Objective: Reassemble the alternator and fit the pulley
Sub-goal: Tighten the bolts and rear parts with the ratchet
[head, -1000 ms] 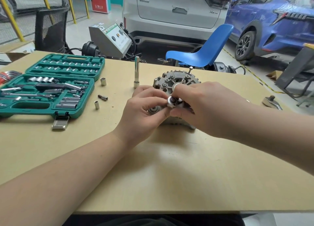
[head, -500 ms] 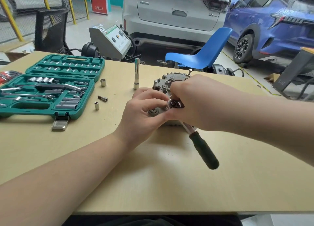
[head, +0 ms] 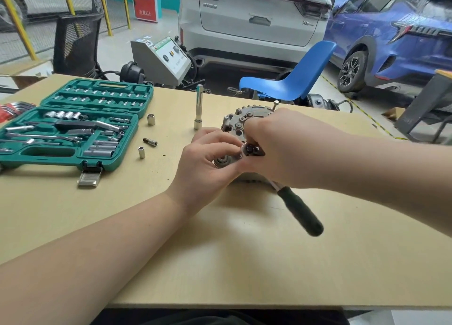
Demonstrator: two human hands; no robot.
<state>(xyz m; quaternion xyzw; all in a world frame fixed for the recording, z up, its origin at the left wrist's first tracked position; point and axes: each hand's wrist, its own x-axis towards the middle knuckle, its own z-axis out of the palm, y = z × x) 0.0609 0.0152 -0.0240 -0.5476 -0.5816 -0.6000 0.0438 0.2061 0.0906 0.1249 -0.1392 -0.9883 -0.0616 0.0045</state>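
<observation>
Right now the alternator point(head: 241, 119) sits on the tan surface point(head: 220, 263), just right of a tall upright socket extension point(head: 199, 107), with both hands meeting over its near side. The left hand point(head: 208, 163) has its fingers point(head: 220, 141) curled around the alternator's near edge, thumb beside a round metal hub point(head: 221, 161) that shows between the fingers. The right hand point(head: 281, 148) covers most of the alternator's top, its fingers pinching the head of a ratchet wrench point(head: 250, 149); the wrench's black handle point(head: 299, 212) slants from under that hand toward the viewer and to the right, blurred at its tip. Whether the wrench head sits on a fastener cannot be told.

Left of the alternator lies an open green socket case point(head: 73, 121) holding sockets and drivers. Between the case and the alternator are 2 loose sockets point(head: 151, 119) standing on end and 1 small bit adapter point(head: 150, 142) lying flat. Beyond the alternator stands a blue chair point(head: 293, 80), with parked cars behind it.
</observation>
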